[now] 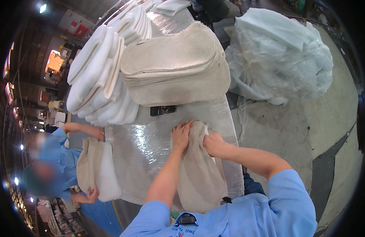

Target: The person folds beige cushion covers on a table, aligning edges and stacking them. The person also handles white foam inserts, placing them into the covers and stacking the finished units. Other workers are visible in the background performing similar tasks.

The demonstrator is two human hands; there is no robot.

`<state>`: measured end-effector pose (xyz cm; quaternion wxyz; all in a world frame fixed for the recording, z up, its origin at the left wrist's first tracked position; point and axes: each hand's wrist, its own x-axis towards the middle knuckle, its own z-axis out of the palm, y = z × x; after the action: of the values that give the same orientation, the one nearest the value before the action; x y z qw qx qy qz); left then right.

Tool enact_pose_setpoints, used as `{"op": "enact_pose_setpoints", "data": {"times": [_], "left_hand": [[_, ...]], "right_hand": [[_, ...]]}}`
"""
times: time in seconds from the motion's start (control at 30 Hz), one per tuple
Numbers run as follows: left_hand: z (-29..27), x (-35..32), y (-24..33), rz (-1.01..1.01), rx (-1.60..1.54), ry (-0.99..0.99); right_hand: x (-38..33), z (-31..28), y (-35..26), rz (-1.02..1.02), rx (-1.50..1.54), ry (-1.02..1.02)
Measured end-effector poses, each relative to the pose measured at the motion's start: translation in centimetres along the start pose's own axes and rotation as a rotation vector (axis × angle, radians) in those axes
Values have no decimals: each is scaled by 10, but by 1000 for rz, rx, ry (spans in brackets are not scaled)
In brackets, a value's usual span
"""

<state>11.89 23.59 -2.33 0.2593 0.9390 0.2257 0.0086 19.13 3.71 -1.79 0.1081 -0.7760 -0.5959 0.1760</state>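
Observation:
A beige fabric cover (202,173) lies lengthwise on the table in front of me, its near end against my shirt. My left hand (181,135) holds the far left side of the cover, fingers bent against the cloth near its far end. At the right side, my right hand (215,144) is closed at the cover's open edge, with its fingertips hidden. A strip of white padding (206,129) shows at that edge, just beyond my right hand.
Folded beige covers (174,67) are stacked on the plastic-wrapped table (151,146), beside piles of white padding (99,79). A large clear plastic bag of white material (281,59) stands at the right. At left, a co-worker (68,158) holds a beige cover (89,164) with white padding (108,173).

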Motion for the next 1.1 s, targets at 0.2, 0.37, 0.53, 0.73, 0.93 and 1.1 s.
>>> {"op": "enact_pose_setpoints", "data": {"times": [0.2,0.37,0.53,0.73,0.93,1.1], "left_hand": [[0,-1,-2,9,11,15],[1,1,0,-12,47,15],[3,1,0,-20,48,4],[4,1,4,-12,59,56],[6,2,6,-43,91,75],[8,2,4,-21,61,110]], "right_hand": [[-16,33,11,264,215,174],[-10,39,1,316,264,219],[-1,4,8,202,173,88],[2,49,14,571,315,220],[29,65,4,758,571,567],[32,66,2,783,767,725]]}}
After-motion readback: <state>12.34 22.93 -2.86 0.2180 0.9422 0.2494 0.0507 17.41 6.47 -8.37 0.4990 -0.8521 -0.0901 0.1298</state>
